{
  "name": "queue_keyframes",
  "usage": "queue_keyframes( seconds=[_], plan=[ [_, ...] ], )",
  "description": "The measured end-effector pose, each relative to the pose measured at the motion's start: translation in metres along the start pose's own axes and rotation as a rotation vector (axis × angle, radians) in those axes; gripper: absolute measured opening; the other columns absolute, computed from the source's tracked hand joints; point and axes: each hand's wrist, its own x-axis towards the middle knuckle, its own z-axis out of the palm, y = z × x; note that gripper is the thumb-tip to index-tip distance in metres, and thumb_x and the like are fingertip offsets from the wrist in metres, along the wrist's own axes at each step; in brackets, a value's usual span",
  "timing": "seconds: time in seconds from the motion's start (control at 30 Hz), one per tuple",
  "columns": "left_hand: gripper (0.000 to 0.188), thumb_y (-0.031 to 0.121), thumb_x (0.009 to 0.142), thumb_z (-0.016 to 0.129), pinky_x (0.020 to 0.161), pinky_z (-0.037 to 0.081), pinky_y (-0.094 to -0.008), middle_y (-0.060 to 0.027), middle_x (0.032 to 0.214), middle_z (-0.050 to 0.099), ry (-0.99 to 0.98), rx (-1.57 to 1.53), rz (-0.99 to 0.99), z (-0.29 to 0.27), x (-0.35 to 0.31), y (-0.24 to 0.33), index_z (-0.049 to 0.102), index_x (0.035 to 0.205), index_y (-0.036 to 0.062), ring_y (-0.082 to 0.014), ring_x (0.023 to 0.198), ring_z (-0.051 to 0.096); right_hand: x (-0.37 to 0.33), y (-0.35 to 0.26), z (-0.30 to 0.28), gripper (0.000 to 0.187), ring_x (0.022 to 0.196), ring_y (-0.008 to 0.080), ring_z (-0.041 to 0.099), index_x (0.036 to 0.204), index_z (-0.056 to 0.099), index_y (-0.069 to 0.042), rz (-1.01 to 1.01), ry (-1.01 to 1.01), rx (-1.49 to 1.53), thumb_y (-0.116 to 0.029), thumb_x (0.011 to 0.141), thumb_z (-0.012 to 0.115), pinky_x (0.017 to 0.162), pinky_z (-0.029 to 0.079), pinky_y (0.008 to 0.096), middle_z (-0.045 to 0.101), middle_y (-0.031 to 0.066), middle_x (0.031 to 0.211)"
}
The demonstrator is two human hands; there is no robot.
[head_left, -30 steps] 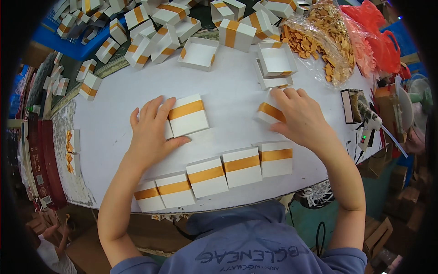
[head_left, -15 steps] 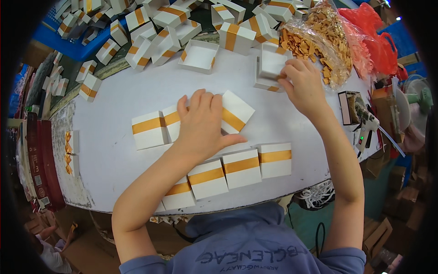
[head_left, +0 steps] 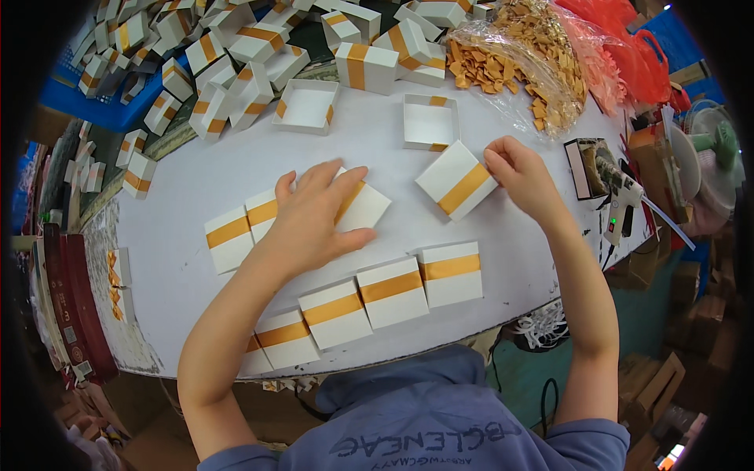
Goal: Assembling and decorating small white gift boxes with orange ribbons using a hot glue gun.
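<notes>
My left hand (head_left: 310, 216) lies flat, fingers spread, on a white box with an orange band (head_left: 363, 206) in the middle of the white table (head_left: 196, 173). Two more banded boxes (head_left: 239, 229) sit just left of it. My right hand (head_left: 522, 174) grips the edge of another banded box (head_left: 457, 180), tilted diagonally on the table. A row of several banded boxes (head_left: 385, 290) lines the table's near edge below both hands.
Two open white box trays (head_left: 430, 122) (head_left: 306, 106) lie farther back. A heap of banded boxes (head_left: 236, 47) fills the far side. A clear bag of orange pieces (head_left: 510, 67) and a glue gun (head_left: 620, 200) sit at right.
My right hand has drawn a banded box from the back toward the middle. My left hand has slid its box a little to the right beside the others.
</notes>
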Motion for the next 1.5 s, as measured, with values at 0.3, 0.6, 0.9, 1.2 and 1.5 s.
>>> queue_keyframes(
  seconds=[0.3, 0.6, 0.9, 1.2, 1.5],
  plan=[
    [0.072, 0.018, 0.068, 0.065, 0.109, 0.012, -0.0405, -0.0164, 0.142, 0.029, -0.121, -0.017, -0.172, -0.03, -0.02, -0.023, 0.038, 0.135, 0.0157, -0.0238, 0.129, 0.032, -0.015, -0.05, 0.044, 0.032, 0.088, 0.0294, 0.058, 0.1, 0.056, -0.004, -0.413, -0.141, -0.608, -0.018, 0.074, 0.068, 0.073, 0.047, 0.0369, 0.06, 0.0114, 0.096],
    [0.083, 0.024, 0.067, 0.075, 0.105, 0.02, -0.0473, -0.0174, 0.142, 0.026, 0.095, 0.128, 0.09, -0.019, -0.018, -0.019, 0.032, 0.137, 0.016, -0.0336, 0.13, 0.026, 0.039, -0.013, 0.022, 0.022, 0.095, 0.0247, 0.056, 0.095, 0.057, -0.004, -0.893, 0.311, -0.938, -0.014, 0.077, 0.064, 0.079, 0.044, 0.0357, 0.06, 0.0081, 0.092],
    [0.089, 0.032, 0.062, 0.078, 0.103, 0.021, -0.05, -0.0129, 0.138, 0.034, -0.051, 0.121, 0.134, -0.005, -0.002, -0.009, 0.033, 0.136, 0.0146, -0.0333, 0.129, 0.027, 0.053, -0.001, -0.028, 0.03, 0.088, 0.0214, 0.06, 0.104, 0.056, -0.003, 0.289, -0.113, -0.1, -0.029, 0.088, 0.053, 0.075, 0.048, 0.0344, 0.061, 0.0093, 0.098],
    [0.106, 0.055, 0.046, 0.077, 0.106, 0.012, -0.0552, -0.014, 0.146, 0.019, 0.018, 0.323, -0.361, -0.036, -0.083, -0.092, 0.034, 0.137, 0.0207, -0.0332, 0.134, 0.019, 0.006, -0.04, 0.016, 0.058, 0.107, 0.0359, 0.051, 0.123, 0.045, -0.007, -0.064, -0.092, -0.983, -0.034, 0.075, 0.066, 0.086, 0.044, 0.0411, 0.047, 0.0192, 0.124],
    [0.088, 0.048, 0.063, 0.074, 0.106, 0.011, -0.0528, -0.0193, 0.142, 0.025, 0.482, 0.092, -0.438, -0.003, -0.083, -0.118, 0.037, 0.133, 0.0084, -0.0349, 0.133, 0.017, -0.013, -0.055, 0.042, 0.073, 0.111, 0.0346, 0.048, 0.125, 0.042, -0.003, -0.591, -0.049, -0.562, -0.025, 0.063, 0.074, 0.092, 0.038, 0.0408, 0.044, 0.0215, 0.126]
  ],
)
